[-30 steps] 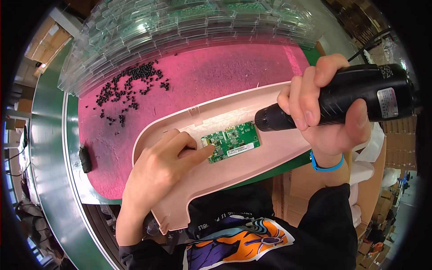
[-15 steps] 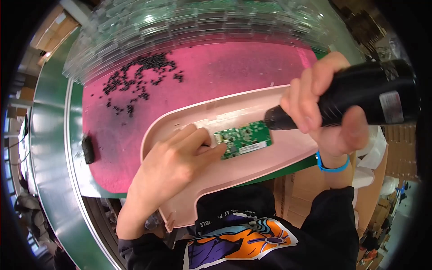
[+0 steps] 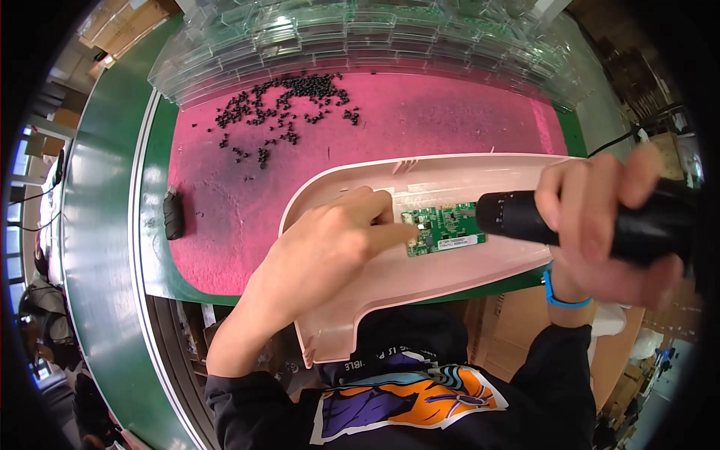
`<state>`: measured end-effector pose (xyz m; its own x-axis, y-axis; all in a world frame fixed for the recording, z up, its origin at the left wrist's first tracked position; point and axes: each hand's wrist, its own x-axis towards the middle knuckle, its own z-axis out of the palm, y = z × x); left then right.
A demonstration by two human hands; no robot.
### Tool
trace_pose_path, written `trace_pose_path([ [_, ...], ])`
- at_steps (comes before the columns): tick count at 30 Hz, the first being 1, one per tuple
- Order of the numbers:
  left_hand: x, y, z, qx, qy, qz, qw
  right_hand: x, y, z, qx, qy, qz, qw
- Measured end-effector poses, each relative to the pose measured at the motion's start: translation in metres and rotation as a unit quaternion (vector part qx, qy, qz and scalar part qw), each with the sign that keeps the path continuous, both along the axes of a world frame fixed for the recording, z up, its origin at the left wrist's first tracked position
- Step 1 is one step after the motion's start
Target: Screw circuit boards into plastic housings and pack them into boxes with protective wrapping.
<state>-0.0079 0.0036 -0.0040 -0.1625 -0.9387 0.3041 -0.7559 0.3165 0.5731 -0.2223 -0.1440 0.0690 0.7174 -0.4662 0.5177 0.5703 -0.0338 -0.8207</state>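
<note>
A pale pink curved plastic shell [image 3: 420,281] lies hollow side up before me, with a green circuit board [image 3: 442,229] inside it. My left hand [image 3: 330,240] reaches over the shell's left part. Its fingers are bent, and a fingertip presses on the board's left end; what the curled fingers may hide cannot be seen. My right hand [image 3: 600,217], partly blurred, is wrapped round a black electric screwdriver [image 3: 517,216], held almost level. Its nose covers the board's right end; whether it touches cannot be told.
Many small black parts [image 3: 311,86] lie scattered on the pink mat [image 3: 420,112], beyond the shell. Stacked clear plastic trays [image 3: 360,41] line the back. A dark rolled piece [image 3: 173,214] sits at the mat's left edge. Cardboard [image 3: 510,330] lies below, to the right.
My view has shifted, so the mat and shell appear farther right. The screwdriver has tilted closer to level, and its nose now overlaps the board's right end. My left hand stays at the board.
</note>
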Motion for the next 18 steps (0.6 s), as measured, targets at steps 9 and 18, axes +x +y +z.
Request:
trace_pose_path([
  [9,0.002,0.006,0.008,0.019,0.235,0.039,0.971,0.046,0.015,-0.002,-0.093,-0.096,0.116,0.984],
  [18,0.006,0.007,0.006,-0.014,0.215,0.024,0.976,0.057,0.034,-0.002,-0.07,-0.019,0.072,0.995],
])
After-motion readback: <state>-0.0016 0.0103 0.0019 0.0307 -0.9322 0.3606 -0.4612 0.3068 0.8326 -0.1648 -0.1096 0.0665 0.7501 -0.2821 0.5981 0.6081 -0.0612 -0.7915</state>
